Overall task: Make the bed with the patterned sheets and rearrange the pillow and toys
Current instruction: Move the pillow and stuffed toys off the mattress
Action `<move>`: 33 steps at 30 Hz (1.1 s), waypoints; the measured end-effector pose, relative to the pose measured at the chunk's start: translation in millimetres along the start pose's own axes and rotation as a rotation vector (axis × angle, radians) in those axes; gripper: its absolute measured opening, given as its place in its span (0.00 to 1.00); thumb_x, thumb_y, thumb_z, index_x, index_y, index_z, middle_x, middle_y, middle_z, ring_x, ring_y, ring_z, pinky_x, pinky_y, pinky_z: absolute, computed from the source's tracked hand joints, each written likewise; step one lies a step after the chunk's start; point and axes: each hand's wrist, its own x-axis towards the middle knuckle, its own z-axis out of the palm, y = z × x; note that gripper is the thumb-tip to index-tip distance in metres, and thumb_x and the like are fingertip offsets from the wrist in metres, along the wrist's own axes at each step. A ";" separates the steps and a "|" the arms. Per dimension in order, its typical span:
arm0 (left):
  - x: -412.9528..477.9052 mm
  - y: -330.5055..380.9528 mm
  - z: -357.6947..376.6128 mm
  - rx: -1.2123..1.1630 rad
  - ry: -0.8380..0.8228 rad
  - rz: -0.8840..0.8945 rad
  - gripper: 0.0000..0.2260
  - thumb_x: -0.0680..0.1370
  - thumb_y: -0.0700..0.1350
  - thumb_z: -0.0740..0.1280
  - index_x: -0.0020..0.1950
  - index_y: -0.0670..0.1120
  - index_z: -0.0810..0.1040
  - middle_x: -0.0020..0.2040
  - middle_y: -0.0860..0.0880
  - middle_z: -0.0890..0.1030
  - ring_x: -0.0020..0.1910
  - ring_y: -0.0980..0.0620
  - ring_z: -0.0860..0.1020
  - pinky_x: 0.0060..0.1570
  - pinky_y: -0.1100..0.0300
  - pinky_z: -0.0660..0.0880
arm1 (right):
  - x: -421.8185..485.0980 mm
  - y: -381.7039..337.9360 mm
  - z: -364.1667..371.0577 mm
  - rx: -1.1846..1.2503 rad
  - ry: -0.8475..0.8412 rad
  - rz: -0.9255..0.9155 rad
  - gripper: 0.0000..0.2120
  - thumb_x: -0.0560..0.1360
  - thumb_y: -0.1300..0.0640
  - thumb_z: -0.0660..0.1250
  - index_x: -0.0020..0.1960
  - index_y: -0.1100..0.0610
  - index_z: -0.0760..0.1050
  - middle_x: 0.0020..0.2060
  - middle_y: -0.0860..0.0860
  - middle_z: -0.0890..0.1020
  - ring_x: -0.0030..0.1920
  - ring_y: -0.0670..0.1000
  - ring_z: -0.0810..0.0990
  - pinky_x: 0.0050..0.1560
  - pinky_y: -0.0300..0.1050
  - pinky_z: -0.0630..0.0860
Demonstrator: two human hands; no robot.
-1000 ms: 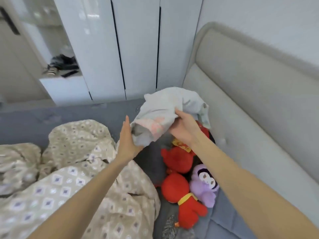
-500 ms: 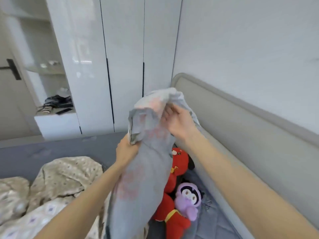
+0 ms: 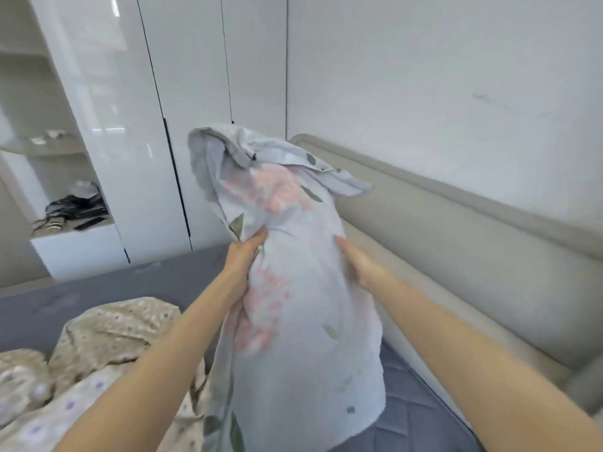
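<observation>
The left hand point(image 3: 244, 256) has its fingers curled into the left edge of the pillow point(image 3: 303, 321), bunching the pale floral cover. The right hand point(image 3: 357, 267) lies against the opposite side, too blurred to tell whether it clutches the cloth or only presses flat. The pillow hangs upright in the air between the person and the padded headboard point(image 3: 456, 249), with its top flopping over and its lower end draping down beside the patterned sheet point(image 3: 107, 347). The hold looks to be on loose cover rather than filling, so the stuffing may slump to the bottom. If the right hand is only pressing, that side could slip and swing free. The trailing end may also drag across the sheet and rumple it further, and the limp top could fold under when set against the headboard. The sheet lies crumpled in a heap at the lower left on the grey mattress point(image 3: 81, 298), not yet spread. The pillow itself blocks the view of the strip along the headboard, and no toys are in view. Glossy wardrobe doors point(image 3: 137, 132) and an open shelf point(image 3: 71, 230) holding dark clutter stand beyond the bed, well apart.
</observation>
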 end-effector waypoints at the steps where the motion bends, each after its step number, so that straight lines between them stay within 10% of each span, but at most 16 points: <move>1: -7.9 -3.4 3.9 -0.040 -0.019 -0.024 0.08 0.74 0.48 0.72 0.50 0.48 0.79 0.49 0.47 0.83 0.46 0.48 0.82 0.50 0.53 0.78 | -3.5 8.4 -9.8 -0.097 0.055 -0.024 0.25 0.74 0.37 0.65 0.60 0.55 0.73 0.57 0.54 0.76 0.56 0.54 0.76 0.48 0.45 0.72; 7: -46.8 -23.7 30.9 -0.272 -0.312 -0.264 0.21 0.76 0.51 0.68 0.67 0.45 0.76 0.62 0.44 0.79 0.61 0.43 0.77 0.60 0.48 0.74 | -29.6 43.9 -74.2 -0.350 0.238 0.011 0.53 0.64 0.19 0.47 0.75 0.57 0.61 0.71 0.54 0.68 0.69 0.57 0.68 0.70 0.51 0.63; 16: -97.5 -81.8 75.8 -0.223 -0.356 -0.358 0.21 0.78 0.52 0.64 0.68 0.42 0.74 0.63 0.41 0.77 0.62 0.40 0.75 0.66 0.44 0.68 | -73.3 85.7 -143.1 -0.220 0.335 -0.080 0.27 0.71 0.40 0.69 0.61 0.58 0.76 0.59 0.55 0.79 0.56 0.55 0.78 0.57 0.47 0.75; 22: -170.8 -150.4 101.0 -0.266 -0.301 -0.479 0.20 0.80 0.52 0.60 0.68 0.43 0.73 0.57 0.43 0.80 0.51 0.42 0.79 0.49 0.49 0.75 | -134.1 99.4 -204.4 -0.574 0.451 -0.122 0.28 0.70 0.36 0.68 0.59 0.56 0.76 0.58 0.56 0.79 0.60 0.58 0.76 0.59 0.49 0.73; 33: -356.2 -248.8 153.9 -0.257 -0.253 -0.644 0.19 0.79 0.48 0.59 0.67 0.42 0.74 0.62 0.41 0.78 0.62 0.41 0.75 0.63 0.46 0.71 | -268.2 168.6 -324.0 -0.849 0.445 0.035 0.26 0.66 0.34 0.70 0.46 0.57 0.74 0.50 0.55 0.81 0.52 0.57 0.80 0.49 0.48 0.77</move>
